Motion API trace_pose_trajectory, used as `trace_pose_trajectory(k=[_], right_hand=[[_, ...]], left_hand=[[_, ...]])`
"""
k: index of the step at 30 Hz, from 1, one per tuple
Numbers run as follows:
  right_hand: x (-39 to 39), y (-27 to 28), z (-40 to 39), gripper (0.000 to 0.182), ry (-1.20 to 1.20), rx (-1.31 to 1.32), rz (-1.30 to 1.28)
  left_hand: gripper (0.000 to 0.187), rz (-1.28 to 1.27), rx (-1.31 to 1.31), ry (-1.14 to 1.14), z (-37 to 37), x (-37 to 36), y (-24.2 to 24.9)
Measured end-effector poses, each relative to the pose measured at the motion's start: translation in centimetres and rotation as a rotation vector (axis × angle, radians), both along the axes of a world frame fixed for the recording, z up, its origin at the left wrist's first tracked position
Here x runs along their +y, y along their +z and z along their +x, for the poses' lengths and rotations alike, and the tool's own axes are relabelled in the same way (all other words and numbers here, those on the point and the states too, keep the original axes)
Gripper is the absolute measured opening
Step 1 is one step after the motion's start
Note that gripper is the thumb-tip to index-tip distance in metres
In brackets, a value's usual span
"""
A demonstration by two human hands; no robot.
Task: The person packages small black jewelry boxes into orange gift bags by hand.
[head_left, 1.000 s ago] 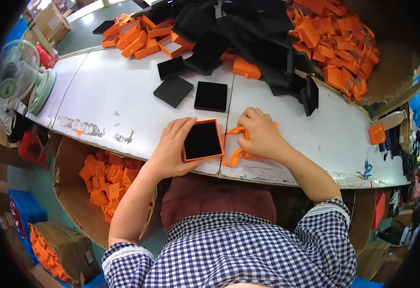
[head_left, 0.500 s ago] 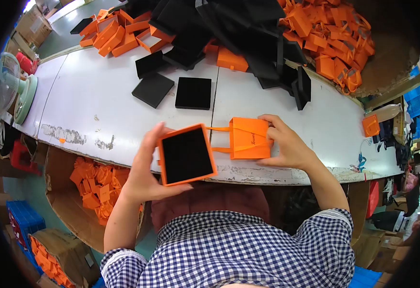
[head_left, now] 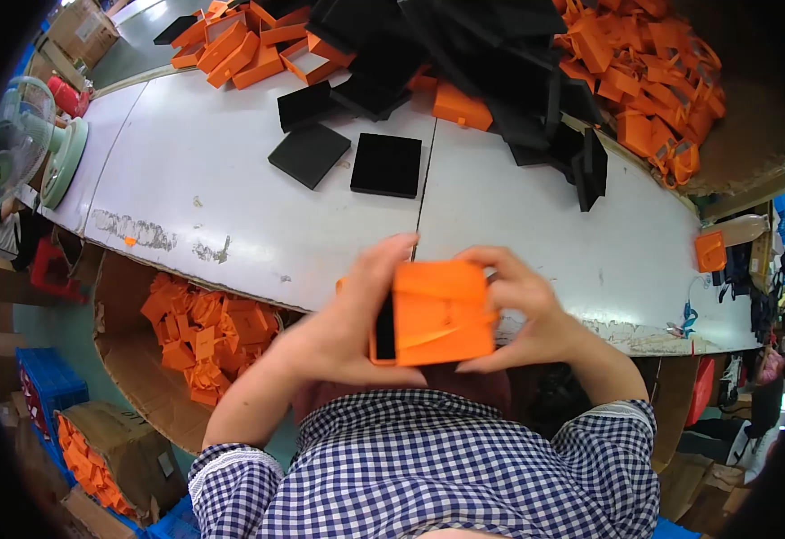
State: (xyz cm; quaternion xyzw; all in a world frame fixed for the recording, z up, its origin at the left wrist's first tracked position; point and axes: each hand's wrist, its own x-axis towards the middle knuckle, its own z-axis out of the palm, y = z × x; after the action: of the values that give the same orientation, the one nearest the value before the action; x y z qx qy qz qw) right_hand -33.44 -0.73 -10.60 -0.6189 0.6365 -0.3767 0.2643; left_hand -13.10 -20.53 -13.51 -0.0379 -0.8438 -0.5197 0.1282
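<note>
My left hand (head_left: 348,319) grips the small orange box base with a black pad (head_left: 384,332) inside, of which a strip shows at the left. Over most of that base lies an orange box lid (head_left: 445,310) with ribbon bands across its face, clasped at its right side by my right hand (head_left: 536,310). The two box parts overlap in front of my chest, at the table's near edge. Beyond them on the table lie a square black pad (head_left: 386,166) and a second black pad (head_left: 310,155), flat and side by side.
A heap of black pads (head_left: 464,54) covers the back of the white table (head_left: 258,216). Orange boxes (head_left: 240,54) are piled at back left, more orange pieces (head_left: 653,81) at back right. A carton of orange pieces (head_left: 199,332) stands below left; a fan (head_left: 65,162) sits far left.
The right hand has lifted the ribboned lid off the table and brought it left over the padded base. The left hand has moved right with the base. The view has shifted slightly.
</note>
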Motion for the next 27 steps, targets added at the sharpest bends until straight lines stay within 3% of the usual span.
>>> trace_pose_trajectory(k=[1,4,6,7,8,9,10,12,14,16,18,20,22,26,27], right_hand=[[-0.7,-0.6,1.1,0.05,0.048,-0.041,-0.003],[-2.5,-2.4,2.5,0.057,0.118,-0.104,-0.056],[-4.0,-1.9,3.0,0.076,0.251,-0.228,0.038],[-4.6,-1.4,2.7,0.094,0.28,-0.15,0.004],[-5.6,-1.6,1.5,0.094,0.28,-0.153,-0.012],[-6.8,-2.3,-0.4,0.096,0.167,0.02,-0.117],[-8.3,-3.0,-1.9,0.097,0.053,0.194,-0.22],[-11.7,-3.9,-4.0,0.094,-0.11,0.396,-0.18],[-13.9,-6.2,-4.3,0.09,-0.119,0.465,-0.152],[-15.0,-6.0,-4.7,0.085,-0.141,0.545,-0.128],[-12.9,-5.6,-4.9,0.079,-0.079,0.42,0.001],[-9.4,-7.3,-5.6,0.076,-0.088,0.53,-0.172],[-6.0,-7.4,-5.8,0.072,-0.148,0.59,-0.211],[-4.3,-6.7,-5.7,0.071,-0.17,0.582,-0.167],[-4.3,-6.5,-5.7,0.071,-0.179,0.585,-0.16]], left_hand=[[0.135,-0.007,0.119,-0.029,-0.2,1.1,-0.9],[0.135,0.087,0.1,0.062,1.5,0.8,-2.0],[0.13,0.132,-0.143,0.118,4.9,-0.5,0.0],[0.128,0.167,-0.248,0.15,7.2,-1.7,2.2],[0.126,-0.111,-0.312,0.197,9.9,-3.8,4.6],[0.125,-0.392,-0.375,0.235,12.5,-5.9,6.9],[0.128,-0.531,-0.471,0.318,13.9,-6.5,9.3],[0.124,-0.53,-0.466,0.414,13.9,-8.7,9.6],[0.114,-0.399,-0.438,0.544,10.8,-11.9,6.9],[0.105,-0.638,-0.334,0.604,6.6,-16.2,3.8],[0.1,-0.674,-0.371,0.72,2.0,-21.1,1.7],[0.111,-0.667,-0.329,0.865,-2.0,-27.0,-0.9],[0.12,-0.646,-0.352,0.995,-5.6,-31.0,-0.1],[0.142,-0.513,-0.504,1.218,-10.5,-36.7,1.2],[0.14,-0.466,-0.464,1.251,-11.3,-38.2,0.2]])
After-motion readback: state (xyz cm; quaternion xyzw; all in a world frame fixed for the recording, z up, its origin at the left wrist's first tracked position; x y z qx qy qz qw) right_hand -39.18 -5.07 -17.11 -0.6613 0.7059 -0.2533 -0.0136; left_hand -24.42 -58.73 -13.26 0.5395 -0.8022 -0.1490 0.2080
